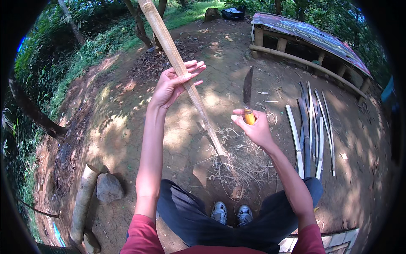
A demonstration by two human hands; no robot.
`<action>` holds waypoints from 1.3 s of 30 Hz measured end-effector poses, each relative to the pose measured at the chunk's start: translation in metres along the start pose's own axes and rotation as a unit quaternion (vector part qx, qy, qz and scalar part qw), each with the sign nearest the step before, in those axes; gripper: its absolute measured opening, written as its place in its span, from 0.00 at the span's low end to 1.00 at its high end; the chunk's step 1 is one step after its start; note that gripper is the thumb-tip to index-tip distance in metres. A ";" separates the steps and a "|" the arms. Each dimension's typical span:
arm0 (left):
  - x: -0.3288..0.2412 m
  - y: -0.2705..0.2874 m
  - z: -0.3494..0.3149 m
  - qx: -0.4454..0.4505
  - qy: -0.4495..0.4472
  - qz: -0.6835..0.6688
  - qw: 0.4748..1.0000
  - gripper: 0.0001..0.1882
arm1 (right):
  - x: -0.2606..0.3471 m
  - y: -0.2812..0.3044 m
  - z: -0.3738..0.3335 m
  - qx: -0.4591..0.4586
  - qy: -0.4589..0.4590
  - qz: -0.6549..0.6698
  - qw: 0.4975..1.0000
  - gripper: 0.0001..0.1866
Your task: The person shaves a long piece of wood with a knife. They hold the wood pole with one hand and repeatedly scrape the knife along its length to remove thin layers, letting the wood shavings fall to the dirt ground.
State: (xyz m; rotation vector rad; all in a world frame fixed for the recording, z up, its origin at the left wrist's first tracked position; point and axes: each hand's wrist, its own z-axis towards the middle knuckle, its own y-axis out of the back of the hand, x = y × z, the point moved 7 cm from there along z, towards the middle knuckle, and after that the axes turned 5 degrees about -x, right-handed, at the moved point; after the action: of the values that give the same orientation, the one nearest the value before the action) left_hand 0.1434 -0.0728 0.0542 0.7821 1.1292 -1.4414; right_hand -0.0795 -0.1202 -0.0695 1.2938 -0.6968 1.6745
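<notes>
My left hand (165, 89) holds a long split bamboo strip (165, 39) between thumb and palm, its other fingers stretched out past the strip. The strip slants from the top of the view down to the ground in front of my feet, where its lower end meets a heap of thin, curly shavings (253, 167). In my right hand (257, 130) is a knife (248, 88) with a dark, broad blade and a yellow handle. The blade points up and away from me, apart from the strip.
Several pale and dark bamboo strips (305, 122) lie on the ground at my right. A low bamboo platform (313, 44) with a printed sheet on top stands far right. At my left are a short log (83, 203) and a grey stone (109, 187).
</notes>
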 end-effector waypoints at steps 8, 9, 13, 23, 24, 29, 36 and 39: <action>0.029 -0.018 -0.009 0.018 0.011 0.005 1.000 0.23 | -0.014 -0.065 0.036 -0.032 -0.030 0.061 0.997 0.16; 0.031 -0.018 -0.010 0.021 0.008 0.007 1.000 0.23 | -0.014 -0.065 0.035 -0.034 -0.031 0.054 0.997 0.15; 0.034 -0.007 -0.009 0.001 0.003 0.012 1.000 0.23 | -0.018 -0.062 0.024 -0.047 -0.035 0.019 0.998 0.13; 0.037 0.013 -0.009 -0.077 -0.057 0.008 0.995 0.24 | -0.139 -0.025 -0.026 -0.008 -0.143 -0.156 0.977 0.14; 0.033 0.016 -0.010 -0.090 -0.069 0.012 0.993 0.24 | -0.142 -0.025 -0.032 0.012 -0.197 -0.124 0.972 0.14; -0.015 0.015 -0.002 -0.118 -0.152 0.170 0.966 0.23 | -0.100 -0.028 -0.046 0.068 -0.252 0.040 0.964 0.10; -0.082 -0.033 0.010 -0.084 -0.295 0.154 0.939 0.19 | -0.001 -0.044 -0.049 0.115 -0.120 0.013 0.986 0.12; -0.071 -0.054 0.020 -0.034 -0.319 0.079 0.944 0.15 | 0.022 -0.045 -0.044 0.077 0.016 -0.026 0.997 0.12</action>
State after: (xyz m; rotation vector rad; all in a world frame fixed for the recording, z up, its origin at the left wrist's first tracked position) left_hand 0.1065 -0.0694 0.1382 0.2999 0.5957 -1.3666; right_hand -0.0615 -0.0565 -0.0654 1.3768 -0.5184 1.7311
